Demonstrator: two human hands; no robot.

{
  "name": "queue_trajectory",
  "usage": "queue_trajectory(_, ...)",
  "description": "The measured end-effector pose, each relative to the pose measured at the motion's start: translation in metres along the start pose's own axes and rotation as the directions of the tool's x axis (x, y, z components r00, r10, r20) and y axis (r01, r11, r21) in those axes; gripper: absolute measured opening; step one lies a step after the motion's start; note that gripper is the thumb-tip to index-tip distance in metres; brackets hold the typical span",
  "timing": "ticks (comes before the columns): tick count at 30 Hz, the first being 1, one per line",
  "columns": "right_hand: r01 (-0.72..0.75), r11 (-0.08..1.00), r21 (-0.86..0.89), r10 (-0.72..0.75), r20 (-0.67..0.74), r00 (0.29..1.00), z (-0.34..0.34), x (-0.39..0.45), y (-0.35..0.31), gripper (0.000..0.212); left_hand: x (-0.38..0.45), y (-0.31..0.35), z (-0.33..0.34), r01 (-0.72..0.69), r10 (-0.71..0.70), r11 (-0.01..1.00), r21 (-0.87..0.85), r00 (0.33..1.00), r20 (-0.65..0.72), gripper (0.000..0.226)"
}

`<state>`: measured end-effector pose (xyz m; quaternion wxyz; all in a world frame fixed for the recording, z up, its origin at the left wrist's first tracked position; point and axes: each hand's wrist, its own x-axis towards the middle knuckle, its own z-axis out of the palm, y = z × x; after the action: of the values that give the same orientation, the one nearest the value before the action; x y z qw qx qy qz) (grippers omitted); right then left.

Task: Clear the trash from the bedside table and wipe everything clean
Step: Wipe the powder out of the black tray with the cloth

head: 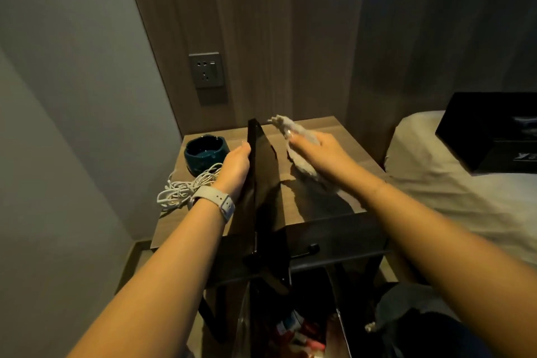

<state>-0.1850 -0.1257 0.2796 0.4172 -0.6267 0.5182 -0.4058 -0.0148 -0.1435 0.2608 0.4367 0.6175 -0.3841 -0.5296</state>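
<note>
Rubbish sits in the bag (pixel 293 331) below; her left hand (pixel 236 166) grips the tablet (pixel 266 183) upright, right hand (pixel 322 154) beside it presses the cloth (pixel 296 151); wipe with steady strokes, bracing firmly

wall socket (pixel 206 70) on wood panel | bed (pixel 453 180) at right | black box (pixel 494 131) on bed

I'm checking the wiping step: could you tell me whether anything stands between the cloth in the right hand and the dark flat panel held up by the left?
Nothing visible does. The right hand holds the cloth just right of the panel's dark face, with only open space between them. The left hand grips the panel's far-left edge, clear of that face.
</note>
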Motion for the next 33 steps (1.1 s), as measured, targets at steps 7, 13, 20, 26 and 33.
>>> queue_trajectory(7, 0.021, 0.947, -0.322, -0.001, 0.061, 0.998, 0.036, 0.115, -0.027, 0.023, 0.018, -0.005, 0.006, 0.003, -0.003, 1.0, -0.009, 0.999, 0.053, 0.038)
queue_trajectory(13, 0.098, 0.922, -0.376, -0.014, 0.221, 0.975, 0.049, 0.122, -0.02, 0.022, 0.029, -0.009, 0.005, -0.001, 0.004, 0.991, -0.135, 1.0, 0.023, 0.036)
queue_trajectory(20, 0.272, 0.925, -0.264, -0.19, 0.299, 0.935, 0.045, 0.007, 0.002, 0.025, 0.019, -0.019, 0.024, 0.137, -0.136, 0.807, -0.575, 0.99, 0.045, 0.039)
queue_trajectory(26, 0.229, 0.947, -0.224, -0.059, 0.579, 0.813, -0.002, -0.031, 0.038, 0.019, 0.019, -0.031, 0.01, 0.109, -0.141, 0.868, -0.485, 0.99, -0.029, 0.03)
queue_trajectory(33, 0.142, 0.962, -0.232, -0.087, 0.233, 0.969, -0.01, 0.033, 0.029, 0.023, 0.04, -0.025, -0.002, 0.034, 0.001, 0.986, 0.163, 0.978, -0.208, 0.049)
